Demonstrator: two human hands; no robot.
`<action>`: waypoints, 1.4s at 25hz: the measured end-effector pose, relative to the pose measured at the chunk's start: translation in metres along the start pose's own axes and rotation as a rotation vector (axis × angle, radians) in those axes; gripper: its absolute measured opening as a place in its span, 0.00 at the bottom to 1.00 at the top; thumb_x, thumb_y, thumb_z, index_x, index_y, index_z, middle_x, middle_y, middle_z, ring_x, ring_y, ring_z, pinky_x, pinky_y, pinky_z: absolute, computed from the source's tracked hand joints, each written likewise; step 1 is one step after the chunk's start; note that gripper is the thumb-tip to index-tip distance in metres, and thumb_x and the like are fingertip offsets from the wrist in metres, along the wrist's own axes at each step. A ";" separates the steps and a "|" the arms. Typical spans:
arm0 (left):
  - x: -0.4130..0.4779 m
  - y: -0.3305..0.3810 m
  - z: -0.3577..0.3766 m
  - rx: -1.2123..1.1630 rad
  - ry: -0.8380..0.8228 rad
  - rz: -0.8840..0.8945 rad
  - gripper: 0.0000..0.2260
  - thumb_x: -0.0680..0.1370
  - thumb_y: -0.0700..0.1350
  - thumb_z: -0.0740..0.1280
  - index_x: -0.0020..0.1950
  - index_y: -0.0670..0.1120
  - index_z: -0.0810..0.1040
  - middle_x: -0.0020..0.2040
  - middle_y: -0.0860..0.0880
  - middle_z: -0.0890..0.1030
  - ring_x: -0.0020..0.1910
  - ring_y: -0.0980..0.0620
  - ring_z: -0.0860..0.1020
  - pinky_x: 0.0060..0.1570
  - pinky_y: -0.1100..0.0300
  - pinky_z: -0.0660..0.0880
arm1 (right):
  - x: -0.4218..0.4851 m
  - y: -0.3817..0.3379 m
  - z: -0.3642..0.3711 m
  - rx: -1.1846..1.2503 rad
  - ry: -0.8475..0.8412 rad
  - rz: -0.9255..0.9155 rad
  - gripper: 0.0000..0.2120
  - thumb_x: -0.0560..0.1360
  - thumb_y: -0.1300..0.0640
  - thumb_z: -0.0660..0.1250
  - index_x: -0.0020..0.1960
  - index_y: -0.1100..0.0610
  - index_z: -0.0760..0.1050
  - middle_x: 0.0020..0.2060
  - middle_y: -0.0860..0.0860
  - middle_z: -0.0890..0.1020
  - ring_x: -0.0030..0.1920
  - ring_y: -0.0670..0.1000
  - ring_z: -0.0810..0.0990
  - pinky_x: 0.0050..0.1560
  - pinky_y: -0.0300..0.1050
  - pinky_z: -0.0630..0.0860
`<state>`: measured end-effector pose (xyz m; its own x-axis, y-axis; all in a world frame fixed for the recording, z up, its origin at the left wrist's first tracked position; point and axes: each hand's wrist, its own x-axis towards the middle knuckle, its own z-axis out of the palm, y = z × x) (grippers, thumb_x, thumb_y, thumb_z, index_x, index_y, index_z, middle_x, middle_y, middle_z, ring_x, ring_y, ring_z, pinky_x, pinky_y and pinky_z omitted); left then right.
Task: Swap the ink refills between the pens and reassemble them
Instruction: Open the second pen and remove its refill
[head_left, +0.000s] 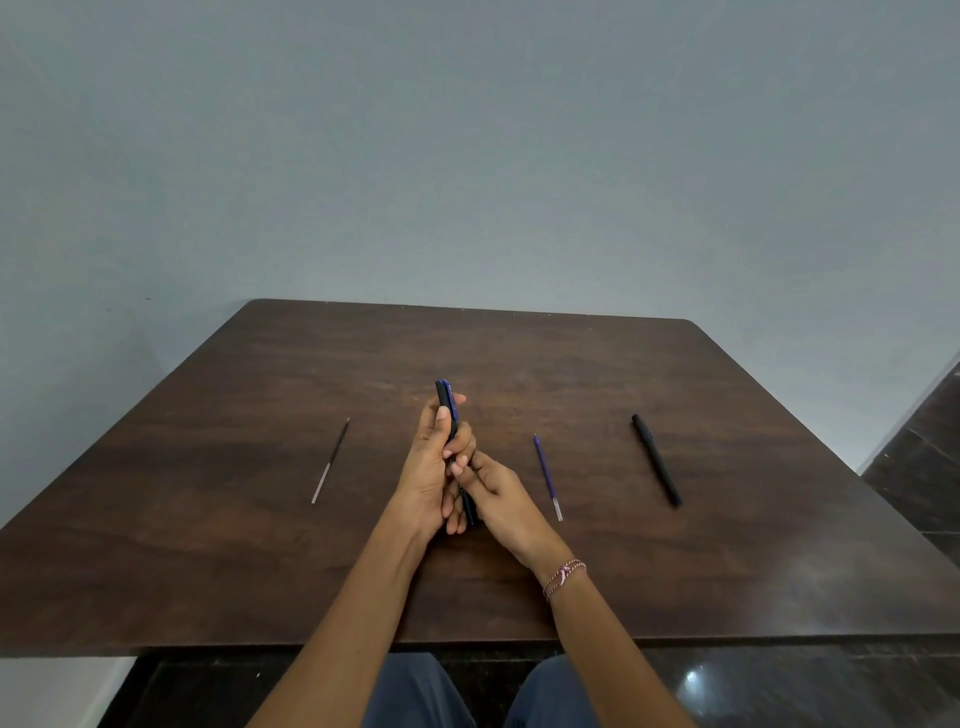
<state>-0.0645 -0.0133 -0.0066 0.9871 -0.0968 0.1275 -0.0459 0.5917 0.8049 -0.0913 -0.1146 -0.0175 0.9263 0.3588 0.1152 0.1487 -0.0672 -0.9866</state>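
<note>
While both refills lie out on the table (571, 374), the blue pen (447, 402) is held above its middle, tipped slightly off upright, between the two hands.

Left hand (434, 467): fingers curled round the upper barrel, thumb pressed along it.
Right hand (498, 493): thumb and forefinger clamped on the pen's dark lower section, just under the left hand's fingers. The hands touch. The fingers hide the joint between the sections, so I cannot tell whether it is screwed shut or parted.

Black refill (331, 460) lies flat, well to the left. Blue refill (547, 478) lies just right of the hands, and the black pen (656, 460) farther right. None of the three touch.

Judgement: the step in hand is working the blue pen's barrel joint so it can take the black refill.

- Keep the upper half steady in the left hand; turn only the lower section with the right fingertips.
- Hold both sections in line so the threads do not cross.
- Stay low over the table, so any small part that drops lands where it can be found.
- Reach left for the black refill, not the nearer blue one.
- Seat the refill fully, then close with light force.
</note>
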 end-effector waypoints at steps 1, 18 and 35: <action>-0.001 0.000 0.000 0.004 0.004 0.004 0.10 0.82 0.47 0.52 0.53 0.48 0.73 0.24 0.55 0.63 0.23 0.59 0.62 0.25 0.66 0.62 | 0.000 0.000 0.000 0.008 -0.004 0.005 0.08 0.82 0.56 0.55 0.50 0.57 0.71 0.32 0.55 0.79 0.28 0.50 0.78 0.31 0.40 0.76; -0.004 0.016 -0.011 0.035 0.321 0.144 0.06 0.76 0.39 0.65 0.43 0.48 0.81 0.45 0.55 0.84 0.46 0.57 0.77 0.49 0.60 0.72 | -0.001 -0.002 -0.005 -0.016 0.058 0.054 0.12 0.80 0.52 0.60 0.46 0.54 0.81 0.47 0.49 0.75 0.39 0.42 0.74 0.46 0.35 0.72; 0.005 0.011 -0.024 -0.045 0.540 0.217 0.03 0.76 0.40 0.68 0.44 0.47 0.79 0.40 0.57 0.84 0.25 0.61 0.68 0.31 0.69 0.69 | -0.005 -0.008 -0.004 -0.004 0.044 0.064 0.16 0.81 0.53 0.58 0.36 0.55 0.73 0.31 0.49 0.64 0.30 0.42 0.62 0.30 0.33 0.62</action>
<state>-0.0562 0.0117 -0.0105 0.8946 0.4453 -0.0364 -0.2611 0.5872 0.7662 -0.0955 -0.1192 -0.0096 0.9481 0.3129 0.0572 0.0903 -0.0923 -0.9916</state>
